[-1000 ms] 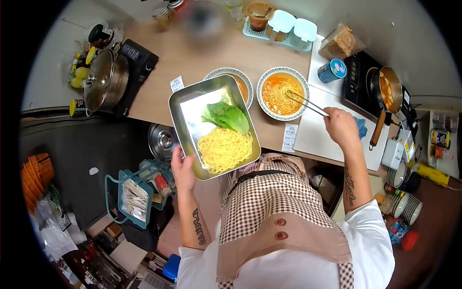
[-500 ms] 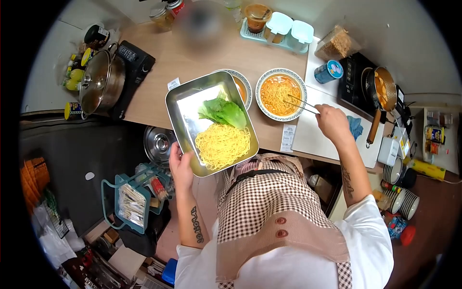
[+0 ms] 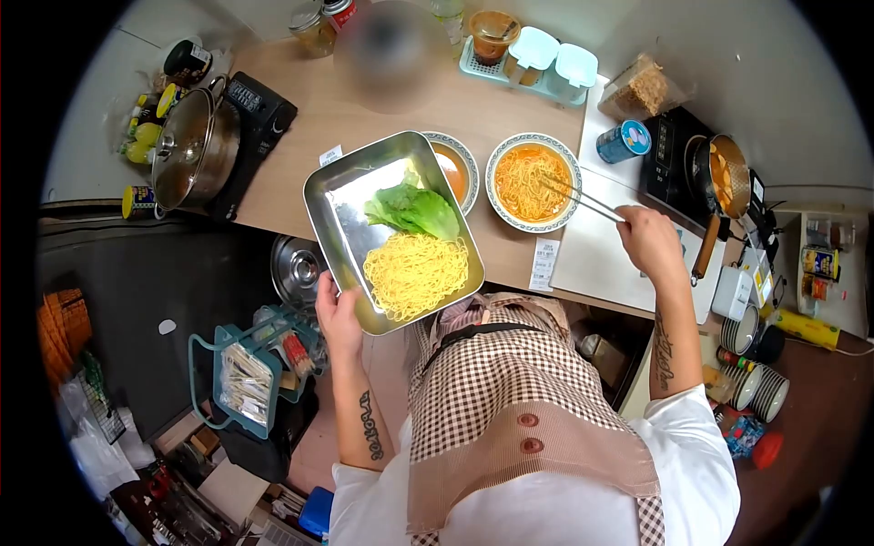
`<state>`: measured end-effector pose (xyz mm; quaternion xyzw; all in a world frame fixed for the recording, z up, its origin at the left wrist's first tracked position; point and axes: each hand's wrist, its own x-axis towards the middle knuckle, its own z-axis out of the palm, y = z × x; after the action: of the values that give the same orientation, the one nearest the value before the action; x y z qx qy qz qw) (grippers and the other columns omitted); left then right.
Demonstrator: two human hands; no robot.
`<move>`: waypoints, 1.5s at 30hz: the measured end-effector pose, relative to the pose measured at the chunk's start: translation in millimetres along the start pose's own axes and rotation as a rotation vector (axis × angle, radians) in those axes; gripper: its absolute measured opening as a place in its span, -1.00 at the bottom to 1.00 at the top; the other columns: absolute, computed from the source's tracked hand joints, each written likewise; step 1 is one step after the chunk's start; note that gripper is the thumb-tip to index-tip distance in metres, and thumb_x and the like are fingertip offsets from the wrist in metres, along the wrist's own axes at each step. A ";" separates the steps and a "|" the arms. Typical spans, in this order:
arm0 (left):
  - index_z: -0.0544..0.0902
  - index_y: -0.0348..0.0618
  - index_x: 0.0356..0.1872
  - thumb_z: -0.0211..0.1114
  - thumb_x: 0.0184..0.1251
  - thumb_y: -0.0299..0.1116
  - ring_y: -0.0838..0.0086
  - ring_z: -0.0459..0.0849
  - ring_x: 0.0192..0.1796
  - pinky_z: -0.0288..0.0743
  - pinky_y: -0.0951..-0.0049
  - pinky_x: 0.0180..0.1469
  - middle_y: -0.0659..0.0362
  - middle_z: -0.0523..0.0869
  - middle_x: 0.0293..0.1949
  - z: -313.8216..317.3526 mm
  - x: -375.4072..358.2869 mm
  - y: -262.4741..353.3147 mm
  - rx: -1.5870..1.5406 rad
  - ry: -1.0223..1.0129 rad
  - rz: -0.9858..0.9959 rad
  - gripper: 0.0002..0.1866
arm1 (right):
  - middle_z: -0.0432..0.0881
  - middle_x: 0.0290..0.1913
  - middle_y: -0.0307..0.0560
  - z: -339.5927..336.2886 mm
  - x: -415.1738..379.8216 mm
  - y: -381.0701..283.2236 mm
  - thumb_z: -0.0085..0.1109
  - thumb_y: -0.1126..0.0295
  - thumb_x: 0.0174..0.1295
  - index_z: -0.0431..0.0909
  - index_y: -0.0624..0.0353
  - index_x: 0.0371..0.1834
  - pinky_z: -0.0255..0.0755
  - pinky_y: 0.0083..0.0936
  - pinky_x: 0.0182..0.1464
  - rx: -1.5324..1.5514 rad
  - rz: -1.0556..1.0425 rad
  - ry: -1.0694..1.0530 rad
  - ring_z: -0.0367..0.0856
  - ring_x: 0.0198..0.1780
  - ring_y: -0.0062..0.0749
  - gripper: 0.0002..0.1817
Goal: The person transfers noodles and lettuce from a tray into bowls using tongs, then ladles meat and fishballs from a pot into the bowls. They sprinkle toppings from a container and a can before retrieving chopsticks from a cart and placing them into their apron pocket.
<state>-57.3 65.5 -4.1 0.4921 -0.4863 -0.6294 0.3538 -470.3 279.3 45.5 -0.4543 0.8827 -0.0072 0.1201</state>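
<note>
My left hand [image 3: 339, 314] grips the near-left corner of a metal tray [image 3: 341, 205], held tilted above the counter's front edge. In the tray lie a heap of yellow noodles [image 3: 416, 276] and green lettuce leaves [image 3: 414, 211]. My right hand [image 3: 650, 241] is closed around a pair of chopsticks [image 3: 592, 202], whose tips reach into the noodles [image 3: 531, 182] in a patterned bowl [image 3: 494, 207] of orange-red broth. A second bowl [image 3: 469, 159] with orange broth is partly hidden behind the tray.
A lidded pot [image 3: 196, 150] sits on the left burner; a small pan [image 3: 719, 177] stands at right, its wooden handle pointing toward me. A blue can [image 3: 624, 141], a bag of brown bits [image 3: 642, 86] and lidded containers [image 3: 533, 50] line the back. Paper slips [image 3: 543, 264] lie on the counter.
My right hand has moved slightly right and down, with the chopsticks now lying at a lower slant in the bowl. The tray has shifted a little left.
</note>
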 end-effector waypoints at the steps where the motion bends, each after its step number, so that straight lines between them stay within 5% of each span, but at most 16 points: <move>1: 0.55 -0.33 0.09 0.17 0.31 -0.59 0.58 0.63 -0.15 0.50 0.58 -0.07 0.16 0.72 -0.11 -0.4 -0.4 -0.8 -0.003 0.001 -0.004 -0.68 | 0.77 -0.14 0.14 3.2 -2.6 3.9 0.22 0.37 0.30 0.75 0.14 -0.04 0.59 -0.08 0.02 -0.004 0.012 -0.015 0.74 -0.09 0.08 -0.76; 5: 0.56 -0.32 0.08 0.18 0.32 -0.58 0.57 0.64 -0.16 0.51 0.57 -0.07 0.14 0.72 -0.11 8.8 5.6 -6.3 -0.010 0.049 0.064 -0.69 | 0.77 -0.15 0.16 21.3 -4.6 10.2 0.24 0.36 0.28 0.74 0.15 -0.03 0.59 -0.07 0.01 0.014 -0.022 0.024 0.73 -0.09 0.11 -0.75; 9: 0.53 -0.33 0.11 0.19 0.36 -0.56 0.56 0.65 -0.16 0.52 0.57 -0.10 0.13 0.72 -0.10 9.4 13.1 -13.5 0.045 0.091 0.110 -0.69 | 0.76 -0.15 0.18 -45.9 -21.6 -13.4 0.27 0.40 0.24 0.73 0.21 0.02 0.58 -0.10 0.00 0.212 -0.026 -0.061 0.72 -0.10 0.14 -0.70; 13: 0.50 -0.35 0.11 0.22 0.37 -0.57 0.58 0.65 -0.16 0.52 0.58 -0.11 0.11 0.70 -0.11 23.5 27.9 -11.0 0.068 0.087 0.158 -0.69 | 0.75 -0.10 0.24 -64.9 -12.5 -48.3 0.27 0.38 0.24 0.72 0.24 0.03 0.57 -0.12 0.02 0.280 -0.357 -0.182 0.70 -0.09 0.18 -0.68; 21: 0.50 -0.38 0.12 0.27 0.38 -0.48 0.58 0.64 -0.20 0.52 0.53 -0.12 0.14 0.71 -0.15 46.9 48.9 -20.8 0.056 0.129 0.349 -0.66 | 0.72 -0.43 -0.20 -24.6 44.4 -90.8 0.10 0.31 0.41 0.73 0.27 -0.20 0.46 -0.54 -0.53 0.702 -0.066 -0.773 0.59 -0.58 -0.59 -0.73; 25: 0.52 -0.38 0.11 0.27 0.38 -0.46 0.52 0.68 -0.18 0.55 0.47 -0.08 0.10 0.74 -0.15 56.7 51.0 -9.4 0.079 0.143 0.367 -0.66 | 0.71 -0.42 -0.24 14.2 60.1 -101.7 0.08 0.33 0.49 0.69 0.30 -0.12 0.41 -0.67 -0.58 1.003 -0.103 -0.822 0.58 -0.57 -0.66 -0.74; 30: 0.52 -0.31 0.12 0.25 0.40 -0.48 0.60 0.61 -0.17 0.50 0.56 -0.07 0.18 0.69 -0.14 60.5 57.4 -8.7 0.097 0.139 0.357 -0.69 | 0.65 -0.41 -0.29 33.3 67.8 -130.8 0.11 0.33 0.47 0.69 0.27 -0.08 0.42 -0.65 -0.51 1.095 -0.098 -0.706 0.56 -0.54 -0.66 -0.76; 33: 0.52 -0.40 0.13 0.25 0.40 -0.43 0.45 0.71 -0.19 0.57 0.41 -0.08 0.05 0.75 -0.16 55.3 68.1 -16.5 0.127 0.163 0.396 -0.65 | 0.62 -0.43 -0.28 42.3 72.4 -135.4 0.12 0.35 0.46 0.69 0.29 -0.04 0.43 -0.62 -0.48 1.053 -0.162 -0.630 0.54 -0.53 -0.64 -0.76; 45: 0.49 -0.38 0.14 0.26 0.39 -0.42 0.38 0.73 -0.19 0.58 0.38 -0.07 0.00 0.77 -0.16 21.6 121.3 -23.8 0.190 0.291 0.410 -0.63 | 0.60 -0.46 -0.33 24.6 87.1 -132.6 0.17 0.40 0.42 0.71 0.31 0.00 0.36 -0.62 -0.46 0.814 -0.336 -0.540 0.49 -0.49 -0.72 -0.75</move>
<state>-109.5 -34.3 -59.4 0.4997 -0.5767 -0.4187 0.4924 -407.4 133.8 19.8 -0.4920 0.6609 -0.2517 0.5078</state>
